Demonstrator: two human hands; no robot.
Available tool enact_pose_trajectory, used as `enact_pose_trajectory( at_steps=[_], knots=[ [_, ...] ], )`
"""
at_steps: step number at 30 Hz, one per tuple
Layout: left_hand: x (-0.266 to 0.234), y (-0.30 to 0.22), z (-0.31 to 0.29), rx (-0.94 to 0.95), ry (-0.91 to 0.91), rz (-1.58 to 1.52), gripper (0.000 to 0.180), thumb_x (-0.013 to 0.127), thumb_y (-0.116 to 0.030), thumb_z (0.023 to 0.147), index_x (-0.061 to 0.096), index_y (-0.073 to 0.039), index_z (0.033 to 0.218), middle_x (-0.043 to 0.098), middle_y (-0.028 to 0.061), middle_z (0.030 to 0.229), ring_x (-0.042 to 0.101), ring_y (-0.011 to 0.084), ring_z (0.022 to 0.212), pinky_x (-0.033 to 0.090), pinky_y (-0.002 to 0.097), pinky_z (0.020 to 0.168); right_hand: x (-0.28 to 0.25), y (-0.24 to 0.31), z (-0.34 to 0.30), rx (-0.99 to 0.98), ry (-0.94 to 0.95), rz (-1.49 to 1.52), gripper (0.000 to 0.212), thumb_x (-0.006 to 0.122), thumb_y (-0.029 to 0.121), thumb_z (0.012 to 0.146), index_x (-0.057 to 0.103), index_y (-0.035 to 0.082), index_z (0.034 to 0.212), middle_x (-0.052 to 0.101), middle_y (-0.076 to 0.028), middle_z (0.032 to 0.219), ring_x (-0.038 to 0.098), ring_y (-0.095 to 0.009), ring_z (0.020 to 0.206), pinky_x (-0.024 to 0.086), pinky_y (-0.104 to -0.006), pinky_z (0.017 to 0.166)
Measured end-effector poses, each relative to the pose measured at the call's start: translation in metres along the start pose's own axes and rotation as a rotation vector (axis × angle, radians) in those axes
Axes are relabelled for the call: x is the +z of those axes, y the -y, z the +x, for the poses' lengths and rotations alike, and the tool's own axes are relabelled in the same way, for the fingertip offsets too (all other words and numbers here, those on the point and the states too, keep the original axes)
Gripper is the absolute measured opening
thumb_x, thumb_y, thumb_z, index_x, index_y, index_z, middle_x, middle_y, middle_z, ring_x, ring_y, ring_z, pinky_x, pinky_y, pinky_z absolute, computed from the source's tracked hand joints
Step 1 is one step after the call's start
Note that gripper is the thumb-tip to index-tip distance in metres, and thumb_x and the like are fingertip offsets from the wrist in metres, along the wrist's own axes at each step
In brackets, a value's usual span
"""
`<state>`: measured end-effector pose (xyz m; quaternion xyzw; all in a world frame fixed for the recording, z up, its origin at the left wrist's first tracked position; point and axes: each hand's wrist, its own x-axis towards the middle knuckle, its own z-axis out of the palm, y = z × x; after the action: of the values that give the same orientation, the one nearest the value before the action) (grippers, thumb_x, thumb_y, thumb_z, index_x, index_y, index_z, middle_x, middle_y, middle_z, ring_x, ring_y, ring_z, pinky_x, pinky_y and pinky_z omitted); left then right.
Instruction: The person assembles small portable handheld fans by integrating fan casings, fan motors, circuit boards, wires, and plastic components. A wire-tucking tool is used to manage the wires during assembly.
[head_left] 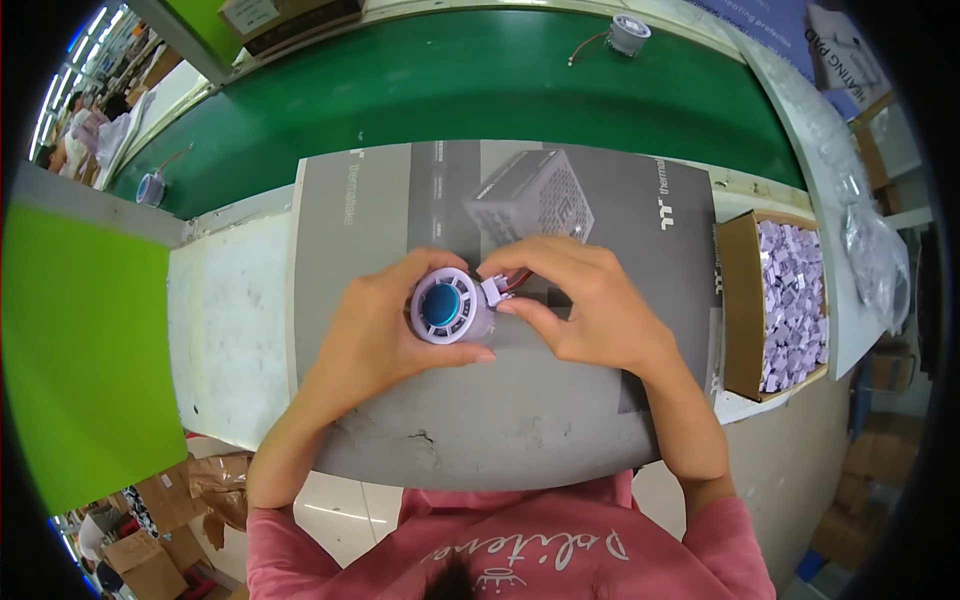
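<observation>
My left hand (pixel 378 322) is wrapped round a small round fan-like unit (pixel 443 304) with a pale lavender slotted ring and a shiny blue disc in its middle. It is held a little above the grey printed cardboard (pixel 520 410), its ringed face up. At the unit's right side, my right hand (pixel 595 305) pinches a small pale lavender plastic piece (pixel 494 291) between thumb and forefinger. Dark red wires (pixel 517 281) run from beside that piece under my right fingers. Whether the piece touches the unit's side, I cannot tell.
To the right stands an open cardboard box (pixel 742 308) full of small pale lavender plastic pieces (pixel 793 305). Beyond the cardboard runs a green belt (pixel 420 95), carrying a similar wired unit (pixel 629 36) at the far right and another unit (pixel 150 189) at the left. A green panel (pixel 90 350) rises at left.
</observation>
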<state>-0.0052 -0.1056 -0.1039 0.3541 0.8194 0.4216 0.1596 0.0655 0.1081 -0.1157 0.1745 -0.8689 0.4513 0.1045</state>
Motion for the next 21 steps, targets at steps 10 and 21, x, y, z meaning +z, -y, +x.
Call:
enact_pose_trajectory(
  at_steps=[10,21],
  knots=[
    [0.012,0.013,-0.003,-0.138,-0.015,-0.426,0.067,0.093,-0.021,0.060,0.059,0.000,0.114,0.070,0.0087,0.099,0.069,0.0164,0.092,0.058,0.0291,0.078,0.000,0.001,0.006,0.102,-0.063,0.232,0.024,0.073,-0.002,0.075,0.069,0.003,0.098,0.068,-0.009,0.092,0.066,-0.024,0.082,0.054,-0.0318,0.073],
    [0.016,0.024,-0.005,-0.105,-0.125,-0.451,0.060,0.092,-0.021,0.061,0.062,-0.002,0.109,0.069,0.0060,0.094,0.068,0.0127,0.086,0.057,0.0274,0.076,0.010,0.002,0.008,-0.073,-0.104,-0.027,0.024,0.075,-0.003,0.070,0.073,0.004,0.093,0.069,-0.008,0.095,0.065,-0.022,0.077,0.054,-0.0303,0.064]
  ],
)
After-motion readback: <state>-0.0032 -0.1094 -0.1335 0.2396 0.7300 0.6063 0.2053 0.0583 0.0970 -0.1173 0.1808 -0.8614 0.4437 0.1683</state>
